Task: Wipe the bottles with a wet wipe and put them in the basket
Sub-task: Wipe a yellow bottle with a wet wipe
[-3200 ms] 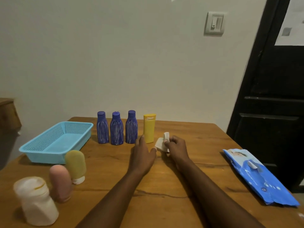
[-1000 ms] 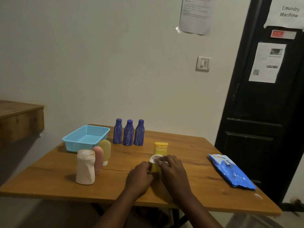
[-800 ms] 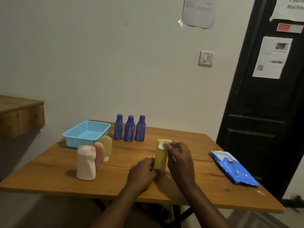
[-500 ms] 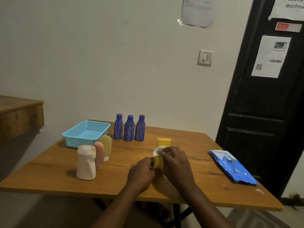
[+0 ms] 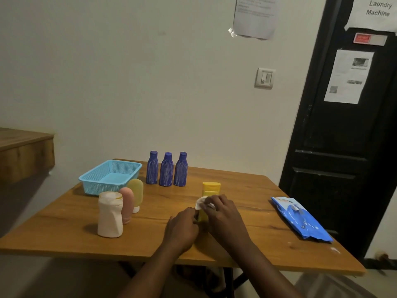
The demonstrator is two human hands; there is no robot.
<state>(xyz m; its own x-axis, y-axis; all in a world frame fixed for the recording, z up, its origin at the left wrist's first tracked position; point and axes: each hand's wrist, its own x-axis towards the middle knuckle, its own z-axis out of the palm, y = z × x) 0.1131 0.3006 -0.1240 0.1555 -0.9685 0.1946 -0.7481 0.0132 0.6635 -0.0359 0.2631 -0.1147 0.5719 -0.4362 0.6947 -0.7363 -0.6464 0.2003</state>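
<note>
Both hands are on the yellow bottle (image 5: 211, 188), which stands upright on the table (image 5: 64, 233) right between them. The left hand (image 5: 182, 227) curls round the bottle's lower part, fingers wrapped in close at the base. The right hand (image 5: 222, 214) sits just above and beside the left, fingers bent, pinching a crumpled white wet wipe (image 5: 200, 204) against the bottle's side below the cap. The cap pokes out above the right hand's knuckles.

Beyond the hands, toward the wall, three blue bottles (image 5: 166, 173) stand upright in a tight row. Further out on the left hand's side, the light blue basket (image 5: 101, 186) sits at the table's far corner. Nearer than the basket, well to the left of the left hand, a white bottle (image 5: 110, 215), a pink tube (image 5: 127, 204) and a pale yellow tube (image 5: 136, 192) stand clustered together. Off to the right of the right hand, well apart from it, a blue wipes pack (image 5: 300, 220) lies flat near the table's edge.
</note>
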